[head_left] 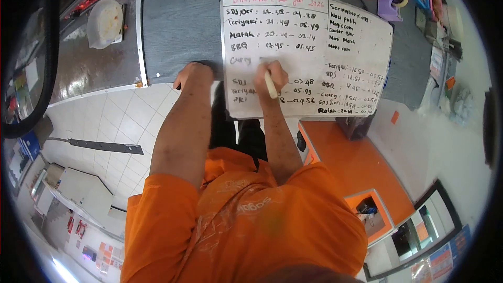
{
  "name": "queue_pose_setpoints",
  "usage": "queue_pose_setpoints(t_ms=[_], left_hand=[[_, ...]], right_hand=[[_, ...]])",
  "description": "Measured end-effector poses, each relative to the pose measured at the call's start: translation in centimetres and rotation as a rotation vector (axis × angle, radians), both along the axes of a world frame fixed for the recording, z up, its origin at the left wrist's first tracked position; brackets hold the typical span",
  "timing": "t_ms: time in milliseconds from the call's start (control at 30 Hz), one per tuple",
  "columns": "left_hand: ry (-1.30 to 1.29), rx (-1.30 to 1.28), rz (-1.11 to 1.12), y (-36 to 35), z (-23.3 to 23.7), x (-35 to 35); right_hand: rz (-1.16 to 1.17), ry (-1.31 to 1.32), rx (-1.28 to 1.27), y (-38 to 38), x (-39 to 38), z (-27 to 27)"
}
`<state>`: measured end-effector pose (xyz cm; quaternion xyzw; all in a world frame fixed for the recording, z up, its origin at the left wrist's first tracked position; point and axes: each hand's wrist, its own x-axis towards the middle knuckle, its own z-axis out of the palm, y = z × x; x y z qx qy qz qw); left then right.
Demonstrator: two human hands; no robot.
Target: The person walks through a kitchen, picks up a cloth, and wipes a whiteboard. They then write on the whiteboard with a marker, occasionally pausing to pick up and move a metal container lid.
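Inside the right hand (275, 77), with fingers clamped around it, is a white marker (271, 86), just right of the word "Curry" (240, 61) on the whiteboard (306, 63). Left of this board, the left hand (196, 74) rests curled at the edge of the grey desk (173, 26); whether it holds something, I cannot tell.

At my view's 1 o'clock, my right hand (273, 77) grips a pale marker (271, 86) over the whiteboard (310, 66), beside the word "Curry". My left hand (195, 75) rests at the counter's (173, 36) edge, at the board's 9 o'clock. A plastic bowl (105, 23) sits at my view's 10 o'clock.
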<state>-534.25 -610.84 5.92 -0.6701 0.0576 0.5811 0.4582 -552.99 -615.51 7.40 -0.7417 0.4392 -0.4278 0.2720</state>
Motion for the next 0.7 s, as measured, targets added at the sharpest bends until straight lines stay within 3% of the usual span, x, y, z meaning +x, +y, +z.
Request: queue_pose_setpoints(t_ms=[67,200,300,400,500,600,633,667,700], left_hand=[[0.014,0.044,0.006,0.7,-1.5,0.1],[0.126,0.117,0.034,-0.6,1.1,-0.4],[-0.002,-0.109,-0.074,-1.8,5.7,-1.3],[0.000,-0.062,-0.064,0.3,0.4,-0.5],[-0.067,0.017,0.060,1.9,-5.1,0.7],[-0.140,0.059,0.154,2.1,-5.7,1.1],[-0.023,0.037,-0.065,0.9,-2.8,0.4],[-0.026,0.032,-0.066,1.4,-4.5,0.9],[-0.120,0.063,0.070,2.8,-7.7,1.8]], right_hand=[[0.073,-0.014,-0.039,-0.3,-0.3,0.2],[0.131,0.149,-0.110,0.1,-1.8,-0.8],[-0.066,-0.179,0.017,-0.3,-2.2,1.3],[-0.161,-0.245,0.202,-0.4,-3.1,2.1],[-0.094,-0.233,0.146,-1.7,-4.4,1.5],[-0.023,-0.228,0.121,-2.3,-4.4,1.2],[-0.001,-0.227,0.114,-2.4,-4.3,0.9],[-0.002,-0.230,0.109,-2.5,-4.3,0.6],[0.035,-0.244,0.127,-2.5,-4.2,0.4]])
